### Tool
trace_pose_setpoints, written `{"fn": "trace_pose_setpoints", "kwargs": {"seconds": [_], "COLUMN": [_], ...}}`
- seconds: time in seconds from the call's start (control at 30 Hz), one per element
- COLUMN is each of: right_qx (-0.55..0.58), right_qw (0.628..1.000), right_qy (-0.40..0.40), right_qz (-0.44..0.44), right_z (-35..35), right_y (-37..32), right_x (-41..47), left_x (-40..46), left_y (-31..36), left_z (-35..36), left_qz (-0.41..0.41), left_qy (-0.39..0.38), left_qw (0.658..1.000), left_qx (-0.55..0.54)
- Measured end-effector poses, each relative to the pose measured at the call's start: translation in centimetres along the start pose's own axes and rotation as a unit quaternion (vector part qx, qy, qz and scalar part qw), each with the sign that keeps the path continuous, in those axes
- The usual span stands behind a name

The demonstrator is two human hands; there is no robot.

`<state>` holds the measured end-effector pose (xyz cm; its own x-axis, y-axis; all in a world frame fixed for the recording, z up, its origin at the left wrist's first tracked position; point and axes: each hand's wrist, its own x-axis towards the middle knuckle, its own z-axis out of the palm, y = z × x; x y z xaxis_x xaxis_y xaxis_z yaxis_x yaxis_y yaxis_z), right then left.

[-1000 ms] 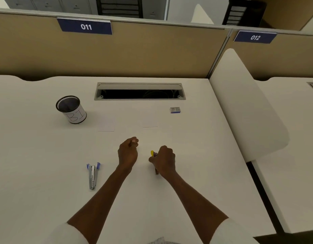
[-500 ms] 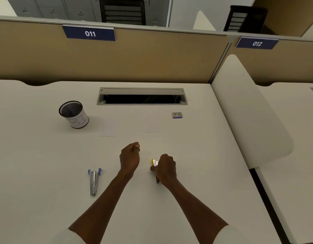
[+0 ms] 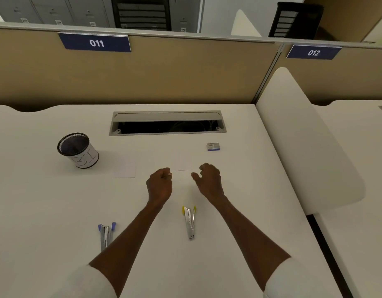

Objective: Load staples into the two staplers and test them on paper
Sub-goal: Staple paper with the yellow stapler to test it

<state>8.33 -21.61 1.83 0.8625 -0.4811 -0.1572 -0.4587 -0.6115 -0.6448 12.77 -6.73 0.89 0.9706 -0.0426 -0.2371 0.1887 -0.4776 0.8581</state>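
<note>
A yellow-tipped stapler (image 3: 190, 221) lies on the white desk (image 3: 46, 201) between my forearms, and no hand touches it. A blue-tipped stapler (image 3: 106, 233) lies to the left, beside my left forearm. My left hand (image 3: 160, 186) hovers over the desk as a fist, with nothing visible in it. My right hand (image 3: 208, 179) is relaxed with the thumb spread and holds nothing, its fingers near the corner of a small white paper (image 3: 181, 163). A second paper (image 3: 124, 168) lies further left. A small staple box (image 3: 213, 146) sits beyond the right hand.
A mesh pen cup (image 3: 78, 150) with a white label stands at the left. An open cable slot (image 3: 167, 123) runs along the back of the desk before the tan partition (image 3: 164, 78). A white divider panel (image 3: 304, 147) borders the desk's right side.
My right hand has let go of the yellow stapler and moved forward toward the paper. The stapler now lies alone on the desk. The left hand stays a fist.
</note>
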Motion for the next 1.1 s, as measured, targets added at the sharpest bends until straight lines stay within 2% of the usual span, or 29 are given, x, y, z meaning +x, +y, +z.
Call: {"fn": "trace_pose_setpoints", "kwargs": {"seconds": [0.23,0.33,0.57,0.7,0.97,1.1], "right_qx": [-0.005,-0.061,-0.177,-0.207,-0.167,-0.115], "right_qw": [0.998,0.992,0.973,0.963,0.976,0.987], "right_qy": [-0.054,-0.09,-0.134,-0.167,-0.125,-0.095], "right_qz": [-0.043,-0.06,-0.058,-0.043,-0.062,-0.065], "right_z": [0.8,1.4,2.5,3.0,3.5,3.7], "right_y": [-1.0,-1.1,-1.4,-1.1,-0.7,-0.9], "right_x": [4.8,6.7,10.5,11.6,11.0,10.6], "left_x": [4.3,5.9,8.3,8.7,8.9,8.8], "left_y": [0.4,0.2,0.0,0.0,0.1,0.1], "left_z": [0.7,1.0,1.9,2.2,2.6,2.6], "left_qz": [0.092,0.109,0.093,0.068,0.021,0.044], "left_qy": [-0.028,-0.044,-0.099,-0.099,-0.089,-0.086], "left_qw": [0.991,0.986,0.962,0.962,0.97,0.959], "left_qx": [0.088,0.116,0.235,0.247,0.225,0.268]}}
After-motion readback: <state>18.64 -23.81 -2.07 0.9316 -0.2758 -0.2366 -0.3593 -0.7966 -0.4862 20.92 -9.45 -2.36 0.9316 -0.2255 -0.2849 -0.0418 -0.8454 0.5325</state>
